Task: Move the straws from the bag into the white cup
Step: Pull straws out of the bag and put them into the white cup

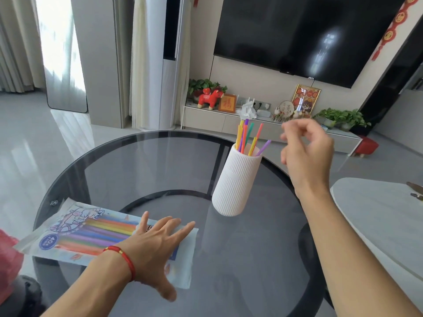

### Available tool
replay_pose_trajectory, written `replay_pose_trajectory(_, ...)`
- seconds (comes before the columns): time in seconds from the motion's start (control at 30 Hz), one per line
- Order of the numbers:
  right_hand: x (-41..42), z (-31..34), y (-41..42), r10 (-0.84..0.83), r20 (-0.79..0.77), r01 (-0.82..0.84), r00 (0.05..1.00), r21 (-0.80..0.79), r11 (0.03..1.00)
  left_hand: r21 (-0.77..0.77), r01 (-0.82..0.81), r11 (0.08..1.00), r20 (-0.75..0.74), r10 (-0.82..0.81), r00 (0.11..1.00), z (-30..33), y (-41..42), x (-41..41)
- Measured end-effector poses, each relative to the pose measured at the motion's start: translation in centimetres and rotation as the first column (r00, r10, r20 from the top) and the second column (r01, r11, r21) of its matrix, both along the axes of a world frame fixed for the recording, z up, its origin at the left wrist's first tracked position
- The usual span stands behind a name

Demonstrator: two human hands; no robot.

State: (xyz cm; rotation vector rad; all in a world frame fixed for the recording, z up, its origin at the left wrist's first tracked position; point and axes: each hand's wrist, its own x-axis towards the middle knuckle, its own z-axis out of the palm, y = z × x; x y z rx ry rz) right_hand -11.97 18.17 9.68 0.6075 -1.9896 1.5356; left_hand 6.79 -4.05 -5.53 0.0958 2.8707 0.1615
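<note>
While the left hand (153, 244) is pressing flat, fingers spread, on the bag (75, 232) at seven o'clock, the right hand (306, 152) is hovering loosely curled and empty at three o'clock of the white cup (237, 181) holding straws (248, 139).

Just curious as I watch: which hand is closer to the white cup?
The right hand, raised beside the white cup's rim, near the straws. The left hand lies flat on the bag, farther away.
</note>
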Motion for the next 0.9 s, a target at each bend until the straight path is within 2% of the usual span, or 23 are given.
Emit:
replay_pose_trajectory(0.03, 0.7, -0.9, 0.3, 0.041, -0.034, -0.042, 0.999, -0.037, 0.998, 0.002, -0.010, 1.000, -0.038, 0.010, 0.999, 0.1, 0.2, -0.1)
replay_pose_trajectory(0.1, 2.1, -3.3, 0.9, 0.175, -0.015, -0.174, 0.985, 0.015, 0.985, 0.003, -0.031, 1.000, -0.134, 0.031, 0.991, 0.4, 0.7, -0.3)
replay_pose_trajectory(0.2, 4.0, -8.0, 1.0, 0.305, 0.235, -0.357, 0.923, 0.230, 0.905, -0.042, -0.078, 0.996, -0.240, 0.066, 0.969, 0.9, 1.3, -0.8)
replay_pose_trajectory(0.27, 4.7, -11.1, 0.4, 0.251, 0.419, -0.408, 0.873, 0.343, 0.846, -0.068, -0.098, 0.993, -0.305, 0.073, 0.950, 1.2, 1.8, -1.1)
replay_pose_trajectory(0.33, 5.4, -13.2, -0.5, 0.178, 0.606, -0.476, 0.775, 0.374, 0.796, -0.061, -0.107, 0.992, -0.353, 0.079, 0.932, 1.7, 2.1, -1.3)
replay_pose_trajectory(0.4, 6.0, -14.6, -1.4, 0.174, 0.761, -0.569, 0.625, 0.291, 0.769, -0.072, -0.092, 0.993, -0.378, 0.059, 0.924, 2.0, 2.5, -1.4)
replay_pose_trajectory(0.47, 6.8, -15.5, -2.2, 0.229, 0.855, -0.623, 0.465, 0.132, 0.771, -0.135, -0.068, 0.989, -0.404, 0.008, 0.915, 2.2, 2.9, -1.7)
replay_pose_trajectory(0.6, 8.1, -16.0, -3.1, 0.377, 0.896, -0.583, 0.237, -0.179, 0.792, -0.345, -0.049, 0.937, -0.465, -0.125, 0.876, 2.3, 3.5, -1.9)
replay_pose_trajectory(0.67, 8.6, -16.0, -3.3, 0.426, 0.886, -0.512, 0.183, -0.284, 0.811, -0.465, -0.043, 0.884, -0.461, -0.200, 0.865, 2.5, 3.6, -2.2)
replay_pose_trajectory(0.73, 8.8, -15.9, -3.4, 0.438, 0.880, -0.427, 0.184, -0.329, 0.842, -0.544, -0.033, 0.838, -0.425, -0.242, 0.872, 2.8, 3.3, -2.2)
replay_pose_trajectory(0.83, 8.5, -15.7, -3.2, 0.443, 0.877, -0.368, 0.186, -0.356, 0.859, -0.596, -0.019, 0.802, -0.355, -0.243, 0.903, 3.0, 2.9, -1.9)
replay_pose_trajectory(0.9, 8.3, -15.6, -3.1, 0.481, 0.867, -0.378, 0.129, -0.406, 0.832, -0.619, 0.000, 0.785, -0.315, -0.248, 0.916, 2.8, 2.9, -1.7)
